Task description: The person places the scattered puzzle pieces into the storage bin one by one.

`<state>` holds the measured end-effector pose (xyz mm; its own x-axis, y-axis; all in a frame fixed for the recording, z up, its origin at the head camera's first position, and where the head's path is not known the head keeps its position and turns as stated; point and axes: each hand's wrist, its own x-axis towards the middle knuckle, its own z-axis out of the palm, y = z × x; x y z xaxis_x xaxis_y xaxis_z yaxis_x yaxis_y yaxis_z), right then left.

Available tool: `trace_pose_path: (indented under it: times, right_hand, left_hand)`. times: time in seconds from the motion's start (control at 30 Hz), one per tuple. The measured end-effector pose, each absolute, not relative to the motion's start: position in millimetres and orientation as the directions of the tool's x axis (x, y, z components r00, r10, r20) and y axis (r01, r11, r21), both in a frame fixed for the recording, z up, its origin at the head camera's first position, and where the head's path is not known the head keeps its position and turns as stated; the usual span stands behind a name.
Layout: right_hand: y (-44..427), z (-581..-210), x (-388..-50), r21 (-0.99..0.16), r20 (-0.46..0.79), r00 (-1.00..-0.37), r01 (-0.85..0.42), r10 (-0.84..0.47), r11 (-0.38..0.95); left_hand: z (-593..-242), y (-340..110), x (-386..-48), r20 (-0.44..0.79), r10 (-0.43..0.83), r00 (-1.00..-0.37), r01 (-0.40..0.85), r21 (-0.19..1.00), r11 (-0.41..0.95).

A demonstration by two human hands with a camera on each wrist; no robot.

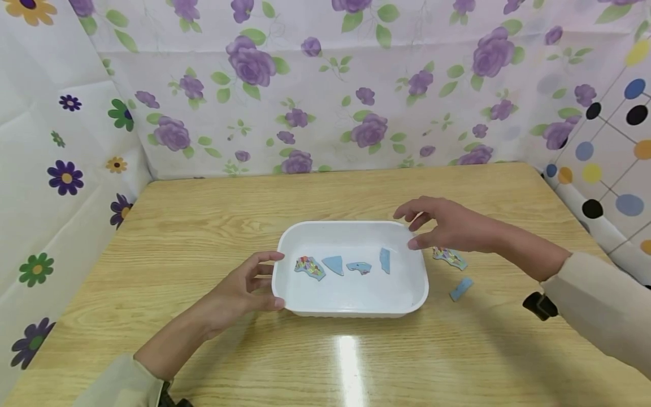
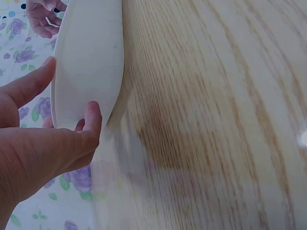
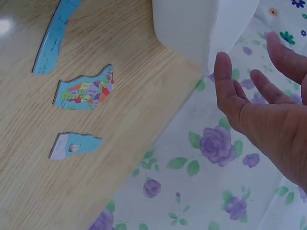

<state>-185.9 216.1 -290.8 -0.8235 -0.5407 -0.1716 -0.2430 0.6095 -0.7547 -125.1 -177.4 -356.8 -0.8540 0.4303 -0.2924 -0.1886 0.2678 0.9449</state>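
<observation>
A white plastic tray point(image 1: 351, 299) stands on the table with several flat map puzzle pieces in it: a multicoloured one point(image 1: 310, 268), a blue triangle point(image 1: 333, 264), a small blue piece point(image 1: 359, 267) and a blue strip point(image 1: 385, 260). My left hand point(image 1: 247, 286) is at the tray's left end, fingers spread, fingertips touching its rim and outer wall. Above the right end hovers my right hand point(image 1: 439, 224), loosely bent, apart from the tray and holding nothing. In the right wrist view, a colourful map piece point(image 3: 86, 91), a sailboat piece point(image 3: 76, 145) and a long blue piece point(image 3: 56, 36) lie outside the tray.
The wooden table point(image 1: 203, 226) runs back to a curtain point(image 1: 315, 113) with purple flowers. Patterned sheets hang at the left point(image 1: 66, 141) and right point(image 1: 610, 141). A blue piece point(image 1: 461, 289) lies right of the tray, near the right forearm.
</observation>
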Motion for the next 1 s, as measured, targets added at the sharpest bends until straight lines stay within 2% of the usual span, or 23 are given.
trace_pose_path:
  times: [0.43,1.0]
  right_hand:
    - [242,-280,-195,-0.696,-0.179,-0.805,-0.303,-0.566,0.651]
    - [307,-300,-222,-0.692,-0.280,-0.831,-0.172,-0.480,0.701]
  left_hand:
    - [-358,-178,-125,-0.289,0.428,-0.856,-0.185,0.946,0.268]
    - [-358,-178,-125,-0.287,0.423,-0.860,-0.184,0.946,0.268]
